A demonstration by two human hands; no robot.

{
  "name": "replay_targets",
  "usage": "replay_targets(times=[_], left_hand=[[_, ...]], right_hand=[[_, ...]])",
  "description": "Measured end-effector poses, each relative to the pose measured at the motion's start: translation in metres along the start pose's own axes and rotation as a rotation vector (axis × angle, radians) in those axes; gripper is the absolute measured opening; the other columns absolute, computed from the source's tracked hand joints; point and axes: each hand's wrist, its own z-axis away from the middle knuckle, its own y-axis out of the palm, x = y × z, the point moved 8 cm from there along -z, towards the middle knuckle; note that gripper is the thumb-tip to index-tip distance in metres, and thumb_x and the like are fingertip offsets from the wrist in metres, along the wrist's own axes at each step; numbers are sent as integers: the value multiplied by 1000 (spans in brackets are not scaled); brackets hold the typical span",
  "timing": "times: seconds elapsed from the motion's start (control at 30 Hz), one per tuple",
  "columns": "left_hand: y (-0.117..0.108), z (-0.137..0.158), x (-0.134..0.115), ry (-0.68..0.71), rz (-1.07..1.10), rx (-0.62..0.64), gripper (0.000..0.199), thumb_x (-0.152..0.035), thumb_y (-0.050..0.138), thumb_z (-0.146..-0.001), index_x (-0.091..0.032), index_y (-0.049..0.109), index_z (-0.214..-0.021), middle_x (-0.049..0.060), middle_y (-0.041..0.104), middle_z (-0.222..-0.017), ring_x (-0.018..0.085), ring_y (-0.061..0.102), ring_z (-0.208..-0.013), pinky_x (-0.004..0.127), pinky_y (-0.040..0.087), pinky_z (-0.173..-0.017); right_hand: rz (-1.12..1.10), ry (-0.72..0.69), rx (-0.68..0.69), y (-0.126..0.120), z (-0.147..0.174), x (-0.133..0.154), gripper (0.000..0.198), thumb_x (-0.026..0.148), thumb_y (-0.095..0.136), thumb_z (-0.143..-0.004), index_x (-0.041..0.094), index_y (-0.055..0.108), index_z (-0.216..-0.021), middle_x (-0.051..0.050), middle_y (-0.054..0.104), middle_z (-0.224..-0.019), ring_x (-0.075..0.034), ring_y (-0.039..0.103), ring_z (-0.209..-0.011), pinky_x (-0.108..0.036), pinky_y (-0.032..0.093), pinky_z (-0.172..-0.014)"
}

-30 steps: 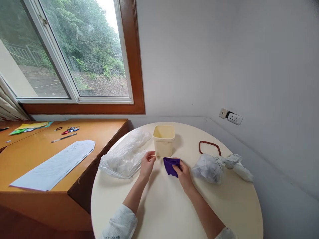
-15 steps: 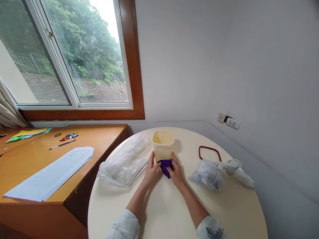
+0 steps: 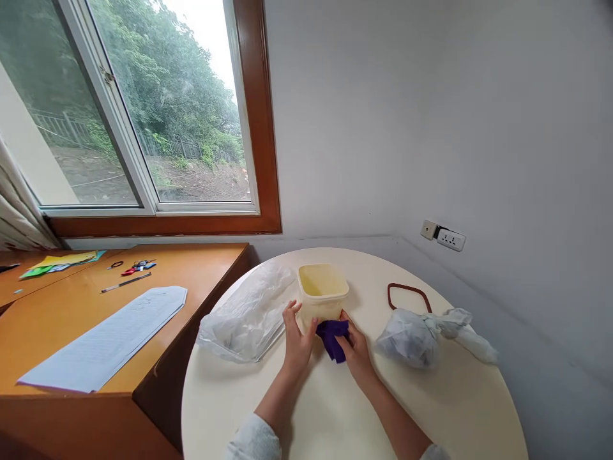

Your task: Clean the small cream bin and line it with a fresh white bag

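Observation:
A pale yellow plastic container (image 3: 323, 306), open at the top, stands on the round table in front of me. My right hand (image 3: 357, 350) is closed on a purple cloth (image 3: 332, 338) and presses it against the lower front of the container. On the container's left side is my left hand (image 3: 297, 342). Its fingers are spread, with fingertips by the wall and the thumb close to the cloth's left edge. The container's lower front is partly hidden by the cloth and hands.
On the round table (image 3: 316, 415), a crumpled clear plastic bag (image 3: 249, 313) lies left and a knotted plastic bag (image 3: 412, 338) right. Behind the knotted bag lies a dark red rectangular ring (image 3: 408, 287). A wooden desk (image 3: 201, 275) with papers (image 3: 110, 335) and a pen (image 3: 125, 282) adjoins at left.
The container has turned and sits slightly nearer to me. My left hand's fingers have loosened from its side. The cloth has shifted with my right hand, and the view has moved slightly.

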Motion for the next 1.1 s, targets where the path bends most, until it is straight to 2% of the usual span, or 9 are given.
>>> replay_targets(times=[0.13, 0.3, 0.43, 0.57, 0.67, 0.73, 0.83, 1.0, 1.1], left_hand=[[-5, 3, -11, 81, 66, -22, 30, -36, 55, -82, -22, 39, -103, 10, 26, -140, 24, 19, -134, 44, 16, -108], [-4, 5, -16, 83, 259, -21, 25, -40, 52, -82, -22, 39, -95, 10, 30, -139, 24, 19, -135, 42, 18, -108], [0, 5, -19, 53, 363, 26, 24, -41, 53, -82, -22, 38, -88, 10, 33, -138, 23, 27, -132, 39, 25, -106], [-2, 2, -19, 44, 368, 45, 40, -49, 54, -78, -22, 41, -105, 11, 34, -137, 24, 31, -129, 39, 27, -104], [-4, -2, -16, 11, 321, 70, 64, -56, 51, -77, -24, 32, -129, 11, 30, -141, 26, 34, -126, 41, 27, -103], [-3, -4, -11, -33, 286, 96, 70, -58, 49, -77, -25, 28, -135, 11, 28, -143, 26, 34, -125, 42, 27, -103], [-3, -6, -5, -108, 297, 94, 69, -58, 47, -79, -26, 28, -137, 10, 33, -142, 26, 33, -126, 41, 25, -104], [-3, -9, -4, -156, 399, 75, 58, -58, 41, -81, -23, 44, -128, 9, 49, -129, 25, 37, -126, 39, 30, -103], [-2, -11, -11, -177, 423, 127, 59, -54, 44, -81, -23, 40, -131, 9, 45, -133, 25, 35, -128, 39, 29, -104]], right_hand=[[-32, 46, 21, 0, 17, 9, 50, 37, 63, -76, 22, 54, -123, -6, 62, -116, -24, 56, -106, -36, 43, -93], [-12, 50, 31, -2, 31, 13, 53, 40, 59, -78, 21, 50, -127, -7, 61, -116, -25, 55, -107, -37, 42, -93], [5, 45, 26, -5, 33, 11, 52, 39, 59, -79, 21, 49, -127, -7, 62, -113, -24, 55, -106, -37, 42, -92], [29, 63, -61, -17, 32, 9, 49, 41, 62, -75, 20, 57, -119, -7, 65, -106, -24, 58, -99, -35, 45, -87], [41, 59, -95, -23, 33, 10, 44, 40, 63, -75, 20, 60, -114, -5, 66, -105, -22, 59, -97, -32, 46, -84], [55, 53, -95, -24, 33, 11, 43, 39, 62, -76, 20, 60, -114, -5, 66, -105, -21, 59, -96, -31, 46, -84], [63, 47, -94, -23, 33, 15, 42, 37, 62, -76, 20, 60, -114, -6, 65, -106, -22, 58, -99, -31, 45, -85], [66, 56, -77, -20, 34, 20, 39, 39, 62, -76, 20, 62, -110, -6, 66, -102, -21, 57, -96, -30, 45, -83], [81, 51, -66, -19, 34, 22, 34, 38, 61, -76, 20, 63, -105, -5, 66, -94, -20, 57, -88, -28, 45, -77]])
